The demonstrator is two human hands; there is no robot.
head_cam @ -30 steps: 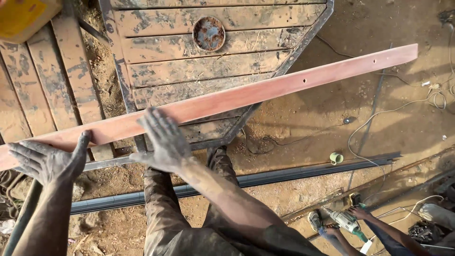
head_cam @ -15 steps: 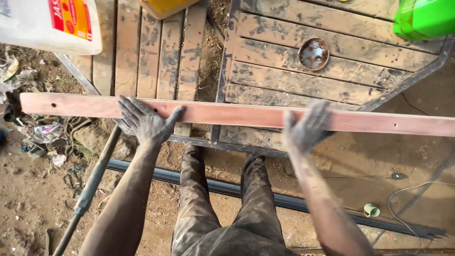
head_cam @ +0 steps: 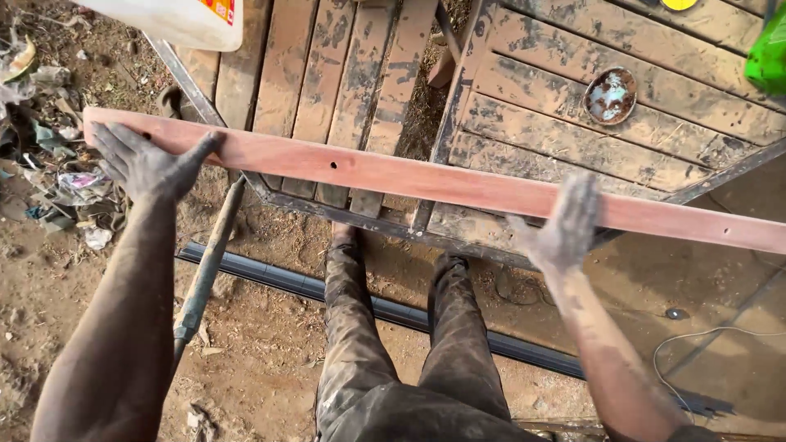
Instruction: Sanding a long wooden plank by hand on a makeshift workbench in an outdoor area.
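Observation:
A long reddish wooden plank (head_cam: 393, 173) with small drilled holes runs across the view, held above the ground. My left hand (head_cam: 147, 162) grips it near its left end, fingers spread over the top face. Further right, my right hand (head_cam: 565, 225) wraps over the plank's near edge. Both hands and forearms are coated in grey dust. My legs in dirty trousers (head_cam: 393, 344) stand below the plank.
Under the plank lies a slatted wooden panel in a metal frame (head_cam: 573, 123) with a round rusty lid (head_cam: 610, 94) on it. A dark metal bar (head_cam: 393, 311) and a pipe (head_cam: 205, 270) lie on the dirt. Litter (head_cam: 49, 180) is at the left, a white container (head_cam: 180, 20) at the top.
The plank has shifted right and tilted slightly down to the right. My left hand has slid out to the plank's left end, and the view has moved closer.

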